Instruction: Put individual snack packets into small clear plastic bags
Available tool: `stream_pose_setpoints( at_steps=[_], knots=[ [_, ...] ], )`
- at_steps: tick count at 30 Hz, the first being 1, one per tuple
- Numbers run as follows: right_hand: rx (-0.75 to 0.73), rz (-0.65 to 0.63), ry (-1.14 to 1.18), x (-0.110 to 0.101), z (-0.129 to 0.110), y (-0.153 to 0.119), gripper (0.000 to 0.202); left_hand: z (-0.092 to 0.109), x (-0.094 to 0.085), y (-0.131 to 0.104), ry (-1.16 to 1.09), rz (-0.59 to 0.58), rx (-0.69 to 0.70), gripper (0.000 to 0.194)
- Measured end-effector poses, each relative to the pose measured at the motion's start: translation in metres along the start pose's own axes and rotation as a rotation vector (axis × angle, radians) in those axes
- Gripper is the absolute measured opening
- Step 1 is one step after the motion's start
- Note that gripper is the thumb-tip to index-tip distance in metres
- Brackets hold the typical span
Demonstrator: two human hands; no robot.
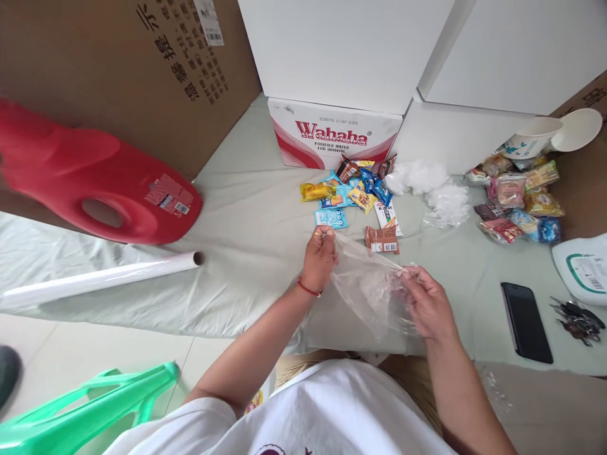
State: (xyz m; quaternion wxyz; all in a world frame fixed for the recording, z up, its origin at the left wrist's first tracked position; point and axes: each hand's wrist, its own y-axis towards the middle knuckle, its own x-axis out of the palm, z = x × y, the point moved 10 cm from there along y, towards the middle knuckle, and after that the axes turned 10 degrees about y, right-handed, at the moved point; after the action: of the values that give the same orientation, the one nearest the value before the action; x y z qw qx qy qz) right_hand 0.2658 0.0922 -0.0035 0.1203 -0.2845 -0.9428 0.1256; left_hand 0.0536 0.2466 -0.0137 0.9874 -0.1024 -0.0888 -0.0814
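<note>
A clear plastic bag (363, 287) is stretched between my two hands above the table's front edge. My left hand (321, 256) pinches one upper corner, its fingers closed. The other side of the rim is gripped by my right hand (427, 300), where the film bunches around the fingers. Just beyond the bag lies a brown snack packet (382, 240). A light blue packet (331, 218) is close to my left fingertips. Behind them sits a loose pile of small wrapped snacks, with a yellow packet (317, 191) at its left.
Crumpled clear bags (448, 201) lie right of the snacks. A Wahaha carton (336, 136) stands behind. More snacks (512, 189), paper cups (531, 138), a phone (527, 322) and keys (579, 322) are rightward. A red jug (128, 189), white roll (104, 278) and green stool (90, 407) are leftward.
</note>
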Motion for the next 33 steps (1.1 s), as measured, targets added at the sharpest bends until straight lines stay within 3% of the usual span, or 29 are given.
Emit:
stream_pose_setpoints(
  at_steps=[3, 6, 8, 10, 12, 14, 15, 16, 18, 19, 21, 23, 25, 29, 33],
  knots=[
    [0.163, -0.063, -0.018, -0.011, -0.001, 0.004, 0.052, 0.007, -0.01, -0.006, 0.17, -0.128, -0.046, 0.038],
    [0.217, -0.174, -0.145, -0.017, 0.0, 0.005, 0.052, 0.009, -0.016, -0.01, 0.348, -0.295, -0.089, 0.035],
    [0.224, -0.218, -0.187, -0.018, 0.003, 0.007, 0.053, 0.009, -0.024, -0.008, 0.435, -0.338, -0.099, 0.033],
    [0.214, -0.215, -0.192, -0.018, 0.006, 0.01, 0.055, 0.019, -0.043, -0.003, 0.558, -0.202, -0.013, 0.03],
    [0.195, -0.185, -0.182, -0.015, 0.01, 0.012, 0.057, 0.045, -0.068, -0.011, 0.733, 0.096, 0.191, 0.031],
    [0.164, -0.138, -0.162, -0.012, 0.013, 0.012, 0.057, 0.072, -0.077, -0.043, 0.889, 0.363, 0.47, 0.032],
    [0.148, -0.116, -0.146, -0.01, 0.014, 0.012, 0.057, 0.079, -0.072, -0.065, 0.942, 0.408, 0.616, 0.03],
    [0.133, -0.096, -0.13, -0.009, 0.015, 0.011, 0.057, 0.081, -0.059, -0.086, 0.984, 0.368, 0.762, 0.027],
    [0.119, -0.077, -0.107, -0.008, 0.016, 0.01, 0.057, 0.063, -0.019, -0.125, 1.071, 0.049, 0.982, 0.029],
    [0.121, -0.076, -0.103, -0.008, 0.016, 0.009, 0.056, 0.046, -0.001, -0.139, 1.136, -0.123, 1.018, 0.034],
    [0.128, -0.082, -0.102, -0.009, 0.015, 0.01, 0.056, 0.009, 0.014, -0.149, 1.294, -0.31, 0.927, 0.048],
    [0.125, -0.091, -0.1, -0.012, 0.013, 0.013, 0.056, -0.018, 0.009, -0.141, 1.408, -0.331, 0.754, 0.057],
    [0.1, -0.093, -0.101, -0.017, 0.008, 0.019, 0.054, -0.029, -0.003, -0.132, 1.439, -0.31, 0.656, 0.055],
    [0.016, -0.08, -0.154, -0.026, -0.006, 0.037, 0.054, -0.026, -0.018, -0.131, 1.417, -0.364, 0.693, 0.037],
    [0.027, -0.087, -0.184, -0.026, -0.01, 0.055, 0.058, -0.015, -0.031, -0.151, 1.388, -0.468, 0.743, 0.032]
  ],
)
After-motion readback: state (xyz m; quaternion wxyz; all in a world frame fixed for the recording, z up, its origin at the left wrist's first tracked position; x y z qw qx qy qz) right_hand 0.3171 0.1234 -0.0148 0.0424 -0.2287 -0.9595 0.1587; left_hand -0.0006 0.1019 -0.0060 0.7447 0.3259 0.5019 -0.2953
